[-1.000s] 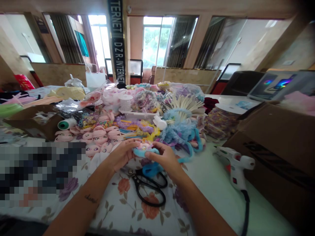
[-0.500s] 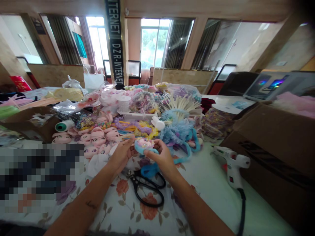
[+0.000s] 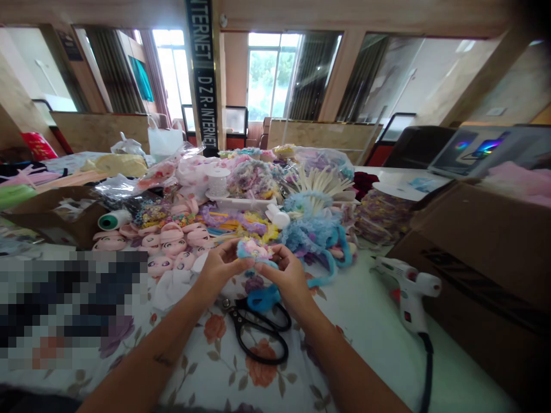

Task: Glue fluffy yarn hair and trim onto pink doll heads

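Observation:
Both my hands hold a small pink doll head wrapped in fuzzy blue trim (image 3: pixel 255 251) just above the flowered tablecloth (image 3: pixel 215 355). My left hand (image 3: pixel 220 268) pinches its left side with curled fingers. My right hand (image 3: pixel 287 275) grips the right side, thumb on top. A tail of the blue fuzzy trim (image 3: pixel 263 298) hangs down under my right hand. Black scissors (image 3: pixel 256 327) lie on the cloth right below the hands.
A white glue gun (image 3: pixel 407 295) with a black cord lies to the right, next to a large cardboard box (image 3: pixel 482 264). Rows of pink doll faces (image 3: pixel 166 244), blue fuzzy headbands (image 3: pixel 316 235) and heaps of colourful trims fill the table behind. A blurred-out patch covers the left.
The doll head has risen slightly and both hands have closed in tighter around it. The view has shifted a little.

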Motion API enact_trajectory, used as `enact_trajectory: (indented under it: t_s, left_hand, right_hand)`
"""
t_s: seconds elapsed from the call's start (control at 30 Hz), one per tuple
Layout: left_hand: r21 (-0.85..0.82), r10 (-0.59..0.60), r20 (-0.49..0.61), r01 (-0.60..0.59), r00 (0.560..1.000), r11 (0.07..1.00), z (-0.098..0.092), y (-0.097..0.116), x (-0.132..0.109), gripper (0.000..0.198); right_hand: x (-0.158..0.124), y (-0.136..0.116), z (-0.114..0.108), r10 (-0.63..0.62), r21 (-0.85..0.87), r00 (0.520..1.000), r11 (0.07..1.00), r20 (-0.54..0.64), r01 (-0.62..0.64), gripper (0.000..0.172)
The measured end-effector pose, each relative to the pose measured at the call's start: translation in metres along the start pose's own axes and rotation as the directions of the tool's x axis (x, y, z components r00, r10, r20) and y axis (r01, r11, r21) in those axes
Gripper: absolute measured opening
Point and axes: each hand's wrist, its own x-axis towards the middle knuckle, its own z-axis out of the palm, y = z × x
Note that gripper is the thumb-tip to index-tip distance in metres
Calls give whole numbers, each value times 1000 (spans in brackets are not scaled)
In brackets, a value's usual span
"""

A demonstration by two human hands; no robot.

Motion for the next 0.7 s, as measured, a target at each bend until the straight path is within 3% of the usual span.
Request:
enact_trajectory:
  t_s: [0.13,0.33,0.7]
  left_hand:
    - [37,79,2,-79,997,996,0,-2,-1,43]
    - [56,92,-5,-92,996,994,0,-10,-1,46]
    - [-202,29,-43,-37,999,979,5,-15,3,27]
  right_hand:
    - [1,6,-1,3,-14,1000,1000,-3,-3,39]
    - [3,7,-2,32,17,999,999,-15,-32,40]
    - [2,8,0,7,18,1000,1000,-22,-7,37]
